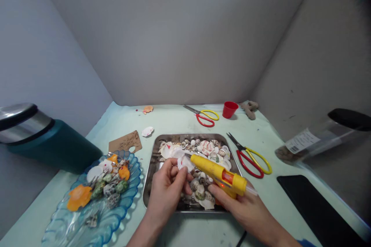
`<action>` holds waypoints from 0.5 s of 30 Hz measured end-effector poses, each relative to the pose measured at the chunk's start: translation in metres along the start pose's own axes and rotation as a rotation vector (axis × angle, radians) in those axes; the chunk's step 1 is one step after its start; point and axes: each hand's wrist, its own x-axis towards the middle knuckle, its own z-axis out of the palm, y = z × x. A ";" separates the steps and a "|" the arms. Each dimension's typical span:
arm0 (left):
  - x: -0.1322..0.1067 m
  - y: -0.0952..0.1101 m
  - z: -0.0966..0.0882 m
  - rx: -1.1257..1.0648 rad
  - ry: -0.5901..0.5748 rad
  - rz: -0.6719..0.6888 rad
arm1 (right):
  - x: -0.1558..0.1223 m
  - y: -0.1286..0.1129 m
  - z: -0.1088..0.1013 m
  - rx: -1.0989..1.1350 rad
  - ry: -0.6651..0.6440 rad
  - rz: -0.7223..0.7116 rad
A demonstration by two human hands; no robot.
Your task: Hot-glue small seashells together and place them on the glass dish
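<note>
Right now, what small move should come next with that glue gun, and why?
Probably squeeze out a small dab: the right hand holds the yellow glue gun with its nozzle at the white shell pinched in the left hand, above the tray.

The glue gun (218, 175) is bright yellow with an orange-red window. The scallop shell (185, 162) over the silvery steel tray (153, 154) is white, and the heaped shells (203, 148) in the tray are white, cream and brown-speckled. Left of the tray, the glass dish (133, 189) is clear blue. Right of the tray, the scissors (252, 158) have red and yellow handles. The bench (174, 121) is pale mint.
</note>
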 end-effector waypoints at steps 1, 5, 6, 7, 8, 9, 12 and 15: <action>0.000 0.000 0.000 0.002 -0.003 0.001 | 0.000 0.001 0.000 -0.005 -0.003 0.001; 0.000 0.001 0.000 -0.003 -0.012 -0.001 | -0.001 0.004 0.002 -0.014 -0.031 -0.001; 0.000 0.001 0.000 -0.006 -0.014 -0.002 | -0.001 0.005 0.002 -0.007 -0.036 0.003; 0.000 0.001 0.000 -0.008 -0.016 -0.001 | -0.001 0.005 0.002 0.003 -0.041 0.008; 0.000 0.001 0.000 -0.008 -0.018 0.000 | -0.002 0.006 0.002 0.013 -0.044 0.013; 0.000 0.001 0.000 -0.005 -0.020 0.002 | -0.002 0.006 0.002 0.019 -0.047 0.016; 0.001 0.001 0.000 0.020 -0.026 0.007 | -0.001 0.003 0.001 0.016 -0.042 0.009; 0.001 0.000 0.000 0.035 -0.028 0.008 | 0.000 -0.005 -0.001 0.000 -0.024 -0.010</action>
